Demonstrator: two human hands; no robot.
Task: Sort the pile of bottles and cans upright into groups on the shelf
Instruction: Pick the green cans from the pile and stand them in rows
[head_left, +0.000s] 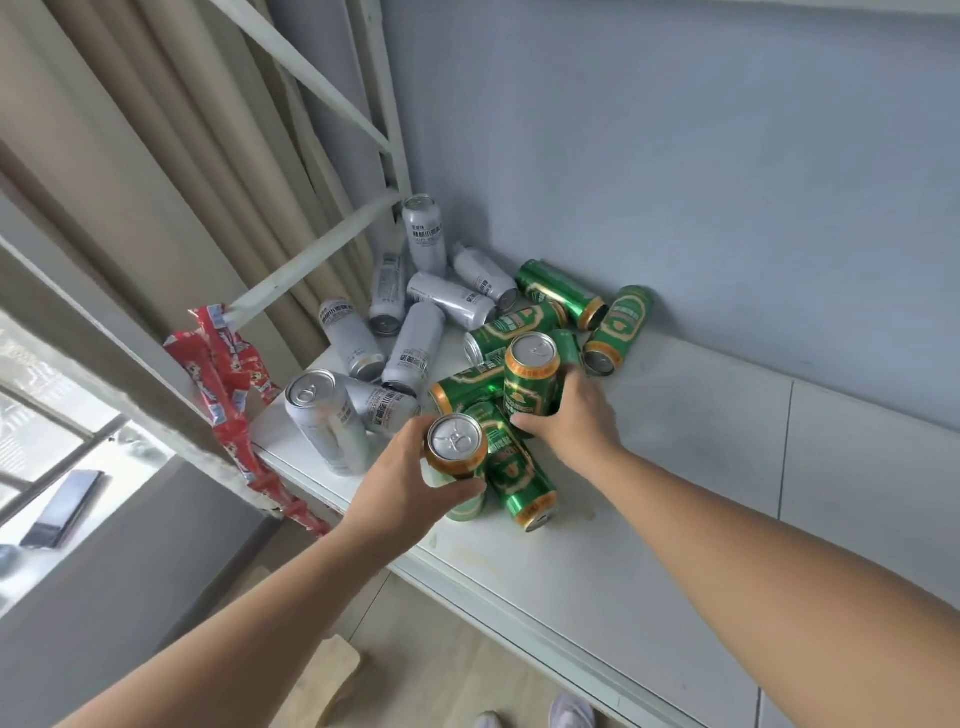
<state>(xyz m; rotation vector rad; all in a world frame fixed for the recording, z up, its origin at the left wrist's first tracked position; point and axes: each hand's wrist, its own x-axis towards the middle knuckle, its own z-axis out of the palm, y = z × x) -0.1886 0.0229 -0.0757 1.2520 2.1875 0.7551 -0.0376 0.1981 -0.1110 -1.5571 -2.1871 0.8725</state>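
Observation:
A pile of green cans and silver cans lies on the white shelf (675, 467). My left hand (410, 473) grips an upright green can (457, 447) near the shelf's front edge. My right hand (571, 415) holds a second upright green can (532, 376) in the middle of the pile. Several green cans lie on their sides around both, one (519, 478) between my hands, others (563, 293) (621, 325) near the wall. Silver cans lie to the left (415, 348); one silver can (324, 421) stands at the front left and another (425, 234) at the back corner.
The grey wall (675, 156) backs the shelf. White shelf frame bars (311, 254) and beige curtains (156, 156) close the left side. Red packaging (228, 384) hangs at the shelf's left end. The shelf's right part is bare white board. Shoes (569, 712) show on the floor below.

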